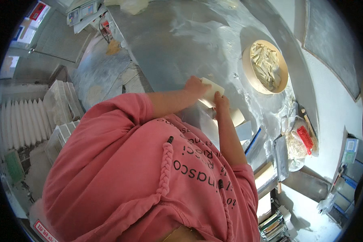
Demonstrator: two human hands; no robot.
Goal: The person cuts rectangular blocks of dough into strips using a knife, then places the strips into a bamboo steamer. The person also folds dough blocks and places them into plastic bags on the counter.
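A pale, smooth-faced block (212, 86), perhaps a stack of dough sheets, is held in both hands above the near edge of the metal worktop (160, 51). My left hand (196, 87) grips its left end, fingers slightly blurred. At its near right corner, my right hand (222, 103) has the thumb laid on top; the fingers underneath are mostly hidden. Just beyond my right wrist lies another pale piece (237, 117), partly covered by the forearm. Close by it is a flat grey-blue plate (243, 131).
A round sieve (246, 65) holding pale dough strips (264, 62) stands at the right on the floury worktop. Nearer are a blue stick (253, 140), a cleaver (280, 157) and a red brush (304, 139) on a plastic bag. White plastic crates (62, 101) stand left.
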